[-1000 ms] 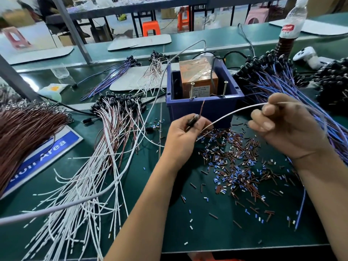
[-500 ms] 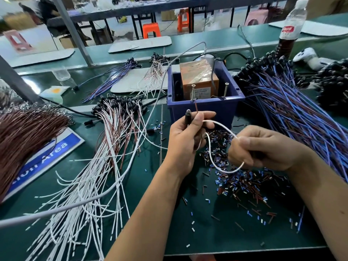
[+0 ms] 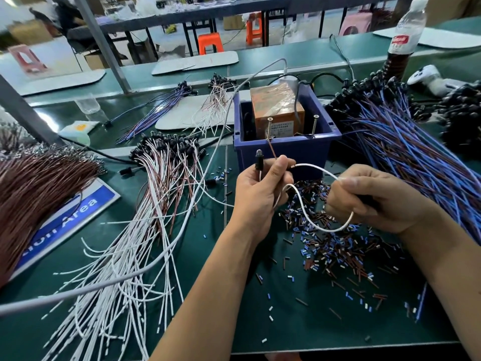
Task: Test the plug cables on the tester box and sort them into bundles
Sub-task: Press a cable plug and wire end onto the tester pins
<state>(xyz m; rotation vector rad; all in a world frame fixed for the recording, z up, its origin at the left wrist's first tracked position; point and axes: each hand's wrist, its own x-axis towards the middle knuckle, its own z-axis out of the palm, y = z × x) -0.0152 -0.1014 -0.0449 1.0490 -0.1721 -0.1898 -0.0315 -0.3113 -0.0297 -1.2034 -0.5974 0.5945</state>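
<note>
My left hand (image 3: 256, 196) holds a plug cable by its black plug (image 3: 259, 159), which stands upright above my fingers. A brown wire runs from that hand up to the left screw (image 3: 268, 125) on the orange tester box (image 3: 276, 108), which sits in a blue bin (image 3: 287, 149). My right hand (image 3: 374, 199) pinches the same cable's white wire (image 3: 312, 220), which loops down between both hands. A sorted bundle of white and brown plug cables (image 3: 156, 194) lies to the left. To the right lies a bundle of blue cables (image 3: 406, 152).
Cut bits of wire sleeve (image 3: 335, 251) litter the green mat under my hands. A thick brown wire bundle (image 3: 33, 188) lies far left on a blue sign (image 3: 73, 220). A grey cord (image 3: 182, 230) crosses the left side. A bottle (image 3: 403, 40) stands back right.
My right hand came in from the upper right toward my left hand, so the white wire now hangs in a loop. My left hand rose and turned the plug upright near the bin.
</note>
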